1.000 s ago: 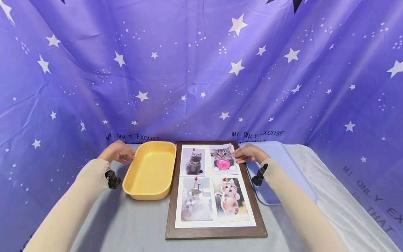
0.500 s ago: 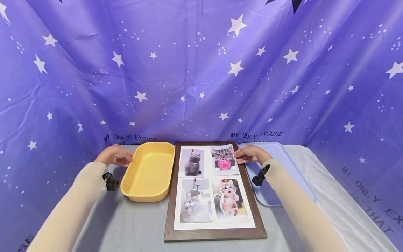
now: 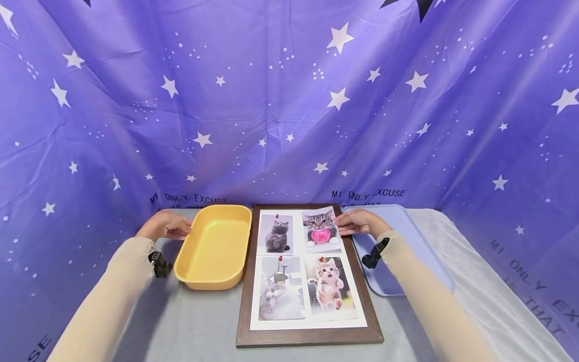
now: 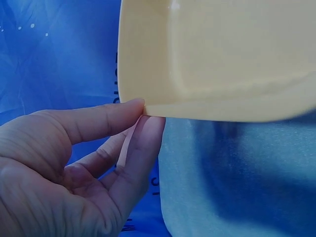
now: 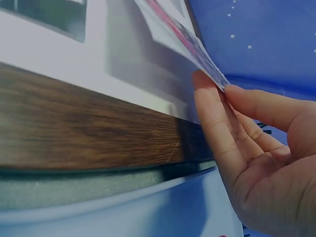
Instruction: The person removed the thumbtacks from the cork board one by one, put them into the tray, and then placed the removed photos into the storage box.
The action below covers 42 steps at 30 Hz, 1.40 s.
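My left hand (image 3: pixel 168 225) pinches the rim of the yellow tray (image 3: pixel 216 246) at its far left side; the left wrist view shows thumb and forefinger meeting at the tray's edge (image 4: pixel 217 111). With thumb and fingertips, my right hand (image 3: pixel 359 222) pinches the right edge of a photo (image 3: pixel 322 235) of a tabby cat with a pink heart. In the right wrist view this photo (image 5: pixel 190 44) is tilted, its edge raised off the white board. It lies over the upper right of a brown wooden frame (image 3: pixel 312 334), and no pin shows on it.
Red pushpins mark three other cat photos on the board: a grey cat (image 3: pixel 277 236), a white cat (image 3: pixel 280 301) and a leaping kitten (image 3: pixel 330 286). A light blue tray (image 3: pixel 418 251) stands right of the frame, partly under my right arm. Behind hangs a starry purple curtain (image 3: pixel 271 100).
My left hand has lowered slightly at the yellow tray's rim. The right hand keeps its pinch on the photo's edge. The whole view has shifted a little.
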Available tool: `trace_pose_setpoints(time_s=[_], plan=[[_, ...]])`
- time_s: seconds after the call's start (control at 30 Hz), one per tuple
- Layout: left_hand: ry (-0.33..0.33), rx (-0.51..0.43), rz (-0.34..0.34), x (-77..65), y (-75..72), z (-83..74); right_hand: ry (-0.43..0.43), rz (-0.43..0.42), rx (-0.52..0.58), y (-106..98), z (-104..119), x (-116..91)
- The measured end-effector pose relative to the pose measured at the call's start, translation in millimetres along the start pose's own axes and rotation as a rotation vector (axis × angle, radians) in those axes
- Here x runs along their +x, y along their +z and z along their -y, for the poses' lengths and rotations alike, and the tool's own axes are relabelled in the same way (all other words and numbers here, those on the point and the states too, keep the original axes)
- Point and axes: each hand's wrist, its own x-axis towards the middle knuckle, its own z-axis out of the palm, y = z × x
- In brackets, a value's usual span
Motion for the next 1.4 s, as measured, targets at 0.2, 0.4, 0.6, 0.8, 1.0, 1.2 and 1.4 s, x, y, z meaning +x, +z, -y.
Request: trace_pose_setpoints(time_s=[0.2,0.4,0.6,0.8,1.0,1.2,1.4], plan=[[0.01,-0.03,-0.035,-0.5,2.0,0.9,-0.001,0.012,-0.015,-3,6,1],[0.004,-0.041,-0.064,2.7,5.1,-0.8,0.005,-0.019,-0.012,-2,13,-1],[-0.005,-0.05,-0.067,2.5,7.4,-3.1,-0.01,-0.023,-0.002,-2,21,-5],[-0.011,-0.053,-0.055,1.8,7.0,-3.9,-0.018,-0.003,-0.035,0,32,-8],[-0.011,-0.034,-0.047,3.3,5.2,-2.7,-0.017,0.001,-0.062,2,39,-8],[-0.027,-0.015,-0.026,4.8,1.7,-0.1,-0.032,0.009,-0.068,8,47,-8],[-0.041,-0.028,-0.009,4.9,-2.6,3.7,-0.045,0.02,-0.059,17,56,-12]])
